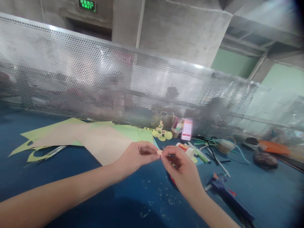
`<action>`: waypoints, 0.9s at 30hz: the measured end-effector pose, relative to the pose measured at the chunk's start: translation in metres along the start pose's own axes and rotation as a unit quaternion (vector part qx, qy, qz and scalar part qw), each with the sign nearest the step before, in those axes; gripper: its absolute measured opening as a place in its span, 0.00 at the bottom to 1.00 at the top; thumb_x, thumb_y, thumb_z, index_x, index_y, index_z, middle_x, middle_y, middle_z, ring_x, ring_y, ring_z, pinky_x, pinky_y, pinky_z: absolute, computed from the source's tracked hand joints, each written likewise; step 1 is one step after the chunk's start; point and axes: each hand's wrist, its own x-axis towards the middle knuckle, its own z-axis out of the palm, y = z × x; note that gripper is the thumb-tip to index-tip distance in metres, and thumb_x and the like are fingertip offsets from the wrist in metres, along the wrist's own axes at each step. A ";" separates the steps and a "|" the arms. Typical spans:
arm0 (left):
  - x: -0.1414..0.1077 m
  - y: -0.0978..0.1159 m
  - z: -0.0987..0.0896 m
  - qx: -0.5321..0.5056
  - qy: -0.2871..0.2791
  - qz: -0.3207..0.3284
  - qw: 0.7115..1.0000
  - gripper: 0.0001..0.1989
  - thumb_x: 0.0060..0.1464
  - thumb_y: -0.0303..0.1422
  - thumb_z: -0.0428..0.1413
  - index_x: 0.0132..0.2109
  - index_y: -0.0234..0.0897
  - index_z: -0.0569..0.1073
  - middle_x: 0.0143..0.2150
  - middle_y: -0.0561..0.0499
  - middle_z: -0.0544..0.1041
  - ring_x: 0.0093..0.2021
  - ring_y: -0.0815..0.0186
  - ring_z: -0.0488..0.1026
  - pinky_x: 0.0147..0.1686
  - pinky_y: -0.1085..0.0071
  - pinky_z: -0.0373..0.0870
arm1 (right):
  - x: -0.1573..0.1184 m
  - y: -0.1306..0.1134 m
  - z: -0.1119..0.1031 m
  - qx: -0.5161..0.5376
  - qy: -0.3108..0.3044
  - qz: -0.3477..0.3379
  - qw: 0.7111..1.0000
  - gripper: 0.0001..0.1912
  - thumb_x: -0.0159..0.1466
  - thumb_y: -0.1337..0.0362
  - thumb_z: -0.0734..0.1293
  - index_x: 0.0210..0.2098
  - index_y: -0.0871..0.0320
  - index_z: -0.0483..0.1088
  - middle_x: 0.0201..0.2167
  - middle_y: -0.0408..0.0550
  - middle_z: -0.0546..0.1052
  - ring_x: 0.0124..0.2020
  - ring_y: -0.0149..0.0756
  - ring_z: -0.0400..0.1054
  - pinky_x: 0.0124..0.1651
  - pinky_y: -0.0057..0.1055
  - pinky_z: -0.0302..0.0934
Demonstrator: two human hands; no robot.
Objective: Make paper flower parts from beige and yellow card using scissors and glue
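Over the blue table, my left hand and my right hand meet at their fingertips. A tiny pale piece of paper is pinched between them, each hand closed on one side of it. Just behind my right hand lies a white glue bottle with a red and yellow label. Part of a red and dark object shows under my right hand, mostly hidden. Farther back stands a small yellow paper figure with round parts.
Pale and green paper sheets spread at the left. A phone leans at the back. A blue glue gun rests at right, near strips and a small basket. A perforated metal screen borders the table; paper scraps litter the front.
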 end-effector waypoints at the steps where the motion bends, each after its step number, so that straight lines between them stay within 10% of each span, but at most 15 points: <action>1: 0.000 0.000 0.000 0.006 0.004 0.004 1.000 0.08 0.45 0.34 0.61 0.33 0.35 0.73 0.31 0.53 0.76 0.34 0.69 0.72 0.39 0.71 0.67 | 0.000 0.000 0.001 0.004 0.000 0.001 1.000 0.02 0.59 0.65 0.63 0.30 0.56 0.65 0.34 0.47 0.69 0.34 0.32 0.66 0.36 0.27 0.65; 14: -0.007 0.010 0.002 0.179 0.019 0.096 0.979 0.05 0.51 0.33 0.54 0.34 0.38 0.74 0.33 0.53 0.75 0.35 0.68 0.70 0.37 0.71 0.65 | 0.000 -0.002 -0.002 0.004 -0.020 0.026 0.999 0.05 0.61 0.61 0.63 0.34 0.55 0.67 0.31 0.44 0.71 0.31 0.32 0.68 0.34 0.26 0.65; 27: -0.008 0.018 0.004 -0.097 -0.064 0.015 0.993 0.04 0.51 0.31 0.58 0.34 0.34 0.73 0.30 0.54 0.72 0.31 0.75 0.67 0.36 0.77 0.63 | -0.001 -0.007 -0.009 0.005 0.010 -0.088 0.996 0.04 0.60 0.67 0.64 0.34 0.53 0.69 0.35 0.45 0.68 0.37 0.34 0.65 0.37 0.29 0.63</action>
